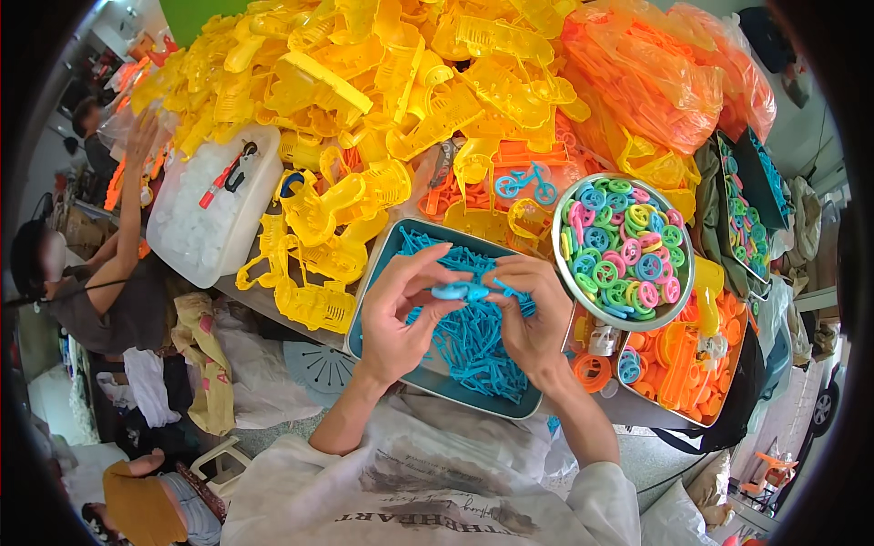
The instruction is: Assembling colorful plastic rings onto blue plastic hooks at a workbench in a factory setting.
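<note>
Over the tray, my left hand [401, 314] pinches a small blue toy bicycle [462, 291] between thumb and fingers; the fingers hide part of it. From the other side, my right hand [530, 314] closes its fingertips on a thin blue plastic piece [512, 289] at the bicycle's end. Whether the two parts are joined, I cannot tell. Below both hands is a dark-rimmed tray [361, 314] with many loose blue plastic pieces [478, 359]. Beyond my right hand, another blue toy bicycle [526, 185] with two wheels lies on orange parts.
A metal bowl [559, 259] holds colourful small wheels [628, 241]. Yellow plastic parts [364, 82] are heaped behind, beside orange bags [646, 73]. At left stands a white tub [264, 196] with a red-and-black tool [223, 182]. Orange parts fill a box at right. Another person [118, 291] reaches in from the left.
</note>
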The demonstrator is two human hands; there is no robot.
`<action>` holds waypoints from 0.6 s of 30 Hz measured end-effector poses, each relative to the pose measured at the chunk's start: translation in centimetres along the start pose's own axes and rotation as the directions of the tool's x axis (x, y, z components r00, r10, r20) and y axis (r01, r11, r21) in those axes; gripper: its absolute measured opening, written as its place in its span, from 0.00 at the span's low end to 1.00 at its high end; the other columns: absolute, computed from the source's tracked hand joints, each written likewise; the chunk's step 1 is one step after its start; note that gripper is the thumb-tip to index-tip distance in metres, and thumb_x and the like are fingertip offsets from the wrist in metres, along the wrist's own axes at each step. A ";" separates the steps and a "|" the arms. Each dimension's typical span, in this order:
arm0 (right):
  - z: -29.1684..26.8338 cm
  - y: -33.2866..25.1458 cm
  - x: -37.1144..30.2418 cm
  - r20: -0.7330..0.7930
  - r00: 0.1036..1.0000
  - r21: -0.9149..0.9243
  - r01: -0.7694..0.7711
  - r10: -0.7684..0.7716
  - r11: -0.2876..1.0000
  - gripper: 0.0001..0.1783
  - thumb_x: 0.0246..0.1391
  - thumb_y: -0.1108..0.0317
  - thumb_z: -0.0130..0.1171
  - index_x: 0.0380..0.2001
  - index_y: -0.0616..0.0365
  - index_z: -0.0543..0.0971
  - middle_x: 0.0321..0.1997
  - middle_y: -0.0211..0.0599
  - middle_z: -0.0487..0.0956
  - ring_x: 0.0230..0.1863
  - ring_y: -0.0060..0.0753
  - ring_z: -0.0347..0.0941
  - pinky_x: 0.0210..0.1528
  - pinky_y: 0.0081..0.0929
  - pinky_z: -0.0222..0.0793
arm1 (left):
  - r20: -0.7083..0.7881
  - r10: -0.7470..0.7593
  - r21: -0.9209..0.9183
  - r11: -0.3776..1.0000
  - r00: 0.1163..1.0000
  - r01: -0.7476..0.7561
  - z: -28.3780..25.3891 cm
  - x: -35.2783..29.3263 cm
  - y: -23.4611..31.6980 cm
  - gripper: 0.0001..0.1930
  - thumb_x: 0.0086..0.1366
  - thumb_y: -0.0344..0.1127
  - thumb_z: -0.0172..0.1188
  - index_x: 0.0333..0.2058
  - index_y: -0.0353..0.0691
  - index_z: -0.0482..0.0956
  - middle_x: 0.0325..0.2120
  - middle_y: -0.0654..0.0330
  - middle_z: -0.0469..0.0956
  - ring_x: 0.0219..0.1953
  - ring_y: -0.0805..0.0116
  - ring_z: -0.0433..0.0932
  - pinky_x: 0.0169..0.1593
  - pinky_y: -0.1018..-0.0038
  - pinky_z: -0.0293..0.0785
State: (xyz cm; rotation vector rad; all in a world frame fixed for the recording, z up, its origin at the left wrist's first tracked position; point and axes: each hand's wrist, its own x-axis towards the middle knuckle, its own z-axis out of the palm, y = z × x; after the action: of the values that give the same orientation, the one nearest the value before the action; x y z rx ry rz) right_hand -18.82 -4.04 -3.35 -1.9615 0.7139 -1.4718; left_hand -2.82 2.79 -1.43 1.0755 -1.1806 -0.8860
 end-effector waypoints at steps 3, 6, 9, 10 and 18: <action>-0.1 -0.2 0.2 0.023 0.995 -0.030 0.096 -0.095 0.995 0.11 0.42 0.82 0.65 0.31 0.60 0.77 0.34 0.38 0.82 0.42 0.46 0.77 0.48 0.38 0.74 | -0.015 0.105 0.003 0.994 0.994 -0.105 -0.3 -0.4 -0.6 0.23 0.63 0.24 0.60 0.55 0.31 0.66 0.40 0.51 0.78 0.45 0.57 0.81 0.44 0.69 0.81; 0.0 0.1 0.1 0.006 0.986 -0.063 0.165 -0.165 0.984 0.16 0.35 0.80 0.69 0.31 0.57 0.79 0.35 0.33 0.82 0.42 0.43 0.78 0.43 0.33 0.75 | 0.006 0.171 0.062 0.983 0.985 -0.171 -0.5 -0.5 -0.7 0.21 0.63 0.26 0.61 0.53 0.31 0.67 0.39 0.52 0.78 0.45 0.55 0.81 0.43 0.70 0.80; 0.1 0.0 0.3 0.022 0.988 -0.055 0.151 -0.150 0.987 0.16 0.35 0.79 0.69 0.31 0.57 0.79 0.35 0.33 0.82 0.42 0.43 0.78 0.43 0.33 0.75 | -0.004 0.208 0.101 0.973 0.978 -0.206 -0.4 -0.3 -0.5 0.17 0.62 0.29 0.63 0.48 0.31 0.69 0.36 0.53 0.77 0.43 0.58 0.82 0.41 0.72 0.80; 0.1 0.0 0.3 0.024 0.989 -0.054 0.150 -0.149 0.987 0.16 0.35 0.79 0.69 0.31 0.57 0.79 0.35 0.33 0.82 0.42 0.43 0.78 0.43 0.33 0.75 | -0.017 0.220 0.124 0.968 0.975 -0.216 -0.3 -0.2 -0.6 0.15 0.63 0.30 0.63 0.45 0.31 0.70 0.36 0.53 0.76 0.41 0.60 0.82 0.40 0.73 0.80; -0.2 0.0 0.1 0.119 0.991 0.007 -0.056 0.055 0.998 0.11 0.47 0.76 0.66 0.36 0.62 0.78 0.34 0.41 0.80 0.37 0.40 0.77 0.40 0.31 0.72 | -0.034 0.184 0.159 0.971 0.982 -0.176 -0.4 0.7 -0.5 0.07 0.63 0.28 0.61 0.37 0.31 0.76 0.39 0.56 0.77 0.33 0.72 0.76 0.38 0.78 0.75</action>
State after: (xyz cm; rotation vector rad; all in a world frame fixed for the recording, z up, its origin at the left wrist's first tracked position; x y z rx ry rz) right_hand -19.01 -4.15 -3.22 -1.9871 0.7015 -1.3112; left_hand -2.33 2.09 -1.80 1.0895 -1.3006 -0.6317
